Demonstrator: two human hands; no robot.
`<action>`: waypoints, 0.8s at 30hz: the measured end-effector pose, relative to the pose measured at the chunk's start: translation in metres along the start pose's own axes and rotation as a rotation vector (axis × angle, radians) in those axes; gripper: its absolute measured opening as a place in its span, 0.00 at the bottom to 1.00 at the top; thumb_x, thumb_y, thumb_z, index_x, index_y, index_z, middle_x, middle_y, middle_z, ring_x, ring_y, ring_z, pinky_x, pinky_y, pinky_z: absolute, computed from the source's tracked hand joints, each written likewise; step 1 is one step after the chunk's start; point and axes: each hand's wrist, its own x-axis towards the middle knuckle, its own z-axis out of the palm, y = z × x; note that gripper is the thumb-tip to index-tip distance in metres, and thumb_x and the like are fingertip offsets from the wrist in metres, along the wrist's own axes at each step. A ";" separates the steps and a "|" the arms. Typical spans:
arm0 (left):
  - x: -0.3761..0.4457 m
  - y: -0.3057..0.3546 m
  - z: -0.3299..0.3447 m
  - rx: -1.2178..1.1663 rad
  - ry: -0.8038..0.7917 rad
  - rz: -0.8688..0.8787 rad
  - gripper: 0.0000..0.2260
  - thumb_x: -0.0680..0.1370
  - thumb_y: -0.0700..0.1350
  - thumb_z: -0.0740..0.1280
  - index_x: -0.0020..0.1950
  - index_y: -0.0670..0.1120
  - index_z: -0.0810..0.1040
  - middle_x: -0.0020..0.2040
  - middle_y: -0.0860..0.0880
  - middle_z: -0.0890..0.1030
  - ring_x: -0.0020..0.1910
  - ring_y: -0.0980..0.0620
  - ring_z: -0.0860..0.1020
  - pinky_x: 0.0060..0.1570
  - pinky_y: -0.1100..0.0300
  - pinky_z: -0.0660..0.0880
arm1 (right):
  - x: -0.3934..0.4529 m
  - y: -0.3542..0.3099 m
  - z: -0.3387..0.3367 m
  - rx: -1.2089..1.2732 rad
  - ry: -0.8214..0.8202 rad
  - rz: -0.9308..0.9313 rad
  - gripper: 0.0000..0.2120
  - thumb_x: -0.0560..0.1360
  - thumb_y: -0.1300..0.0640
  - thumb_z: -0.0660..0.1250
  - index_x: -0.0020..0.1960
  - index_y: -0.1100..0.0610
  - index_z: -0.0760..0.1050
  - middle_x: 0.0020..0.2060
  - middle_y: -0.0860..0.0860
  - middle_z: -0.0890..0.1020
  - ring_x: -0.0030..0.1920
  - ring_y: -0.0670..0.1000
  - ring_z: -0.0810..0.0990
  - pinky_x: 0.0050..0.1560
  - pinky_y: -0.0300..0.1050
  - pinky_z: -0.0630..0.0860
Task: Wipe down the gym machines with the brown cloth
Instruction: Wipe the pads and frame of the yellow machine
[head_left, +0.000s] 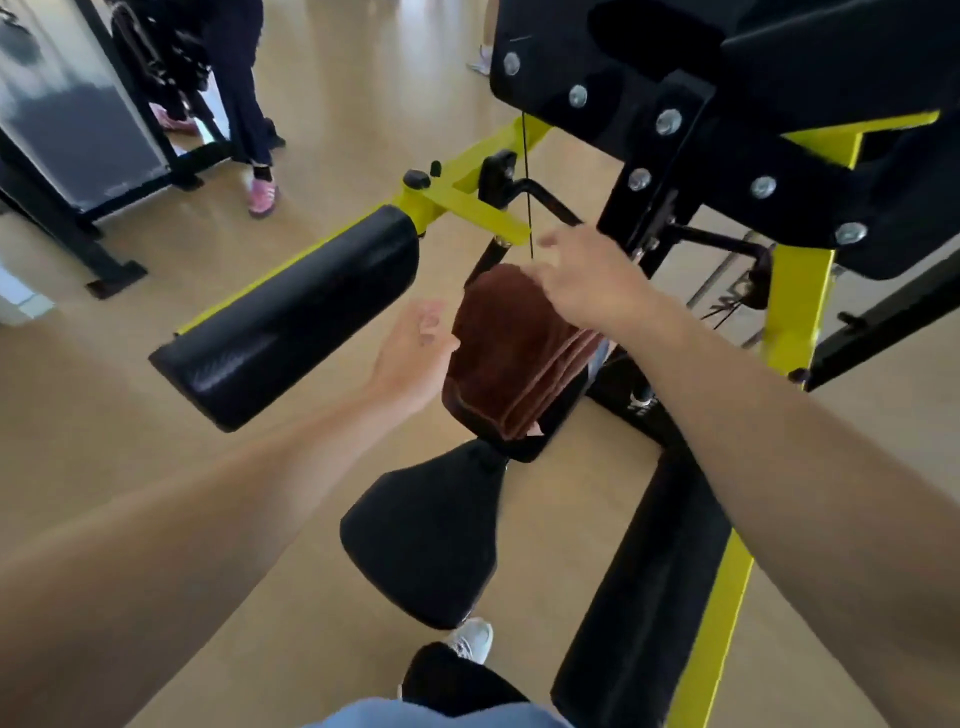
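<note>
Cloth: the folded brown cloth (511, 348) lies draped over a small black pad (540, 421) of the yellow-and-black gym machine (795, 291).
Right hand: my right hand (587, 286) rests on the cloth's top edge; whether its fingers pinch it I cannot tell.
Left hand: my left hand (415, 353) hovers just beside the cloth, palm up, fingers loose, holding nothing.
Nearby: a long black roller pad (291, 317) lies to the left and the black seat (431, 535) sits below.

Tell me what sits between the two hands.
In the head view, the folded brown cloth, draped over a black pad, lies between the left hand and right hand.
</note>
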 end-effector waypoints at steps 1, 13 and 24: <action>0.010 0.000 0.002 -0.039 -0.045 0.028 0.12 0.81 0.45 0.61 0.64 0.52 0.74 0.57 0.53 0.76 0.56 0.53 0.76 0.53 0.64 0.71 | -0.001 0.004 0.019 -0.031 -0.089 -0.010 0.30 0.78 0.37 0.64 0.75 0.50 0.67 0.71 0.54 0.73 0.70 0.60 0.72 0.68 0.60 0.71; 0.113 -0.040 0.034 -0.451 -0.042 -0.245 0.21 0.83 0.55 0.52 0.54 0.43 0.79 0.47 0.45 0.82 0.46 0.49 0.79 0.50 0.54 0.77 | 0.003 0.011 0.065 -0.481 0.033 -0.222 0.40 0.77 0.31 0.60 0.82 0.47 0.52 0.80 0.51 0.61 0.76 0.58 0.65 0.72 0.58 0.68; 0.129 -0.117 0.025 -0.420 -0.202 -0.558 0.13 0.82 0.41 0.57 0.52 0.38 0.81 0.51 0.38 0.82 0.48 0.44 0.79 0.53 0.52 0.79 | 0.074 -0.087 0.126 -1.182 -0.564 -0.414 0.16 0.83 0.46 0.58 0.48 0.50 0.81 0.42 0.48 0.82 0.46 0.55 0.80 0.42 0.50 0.66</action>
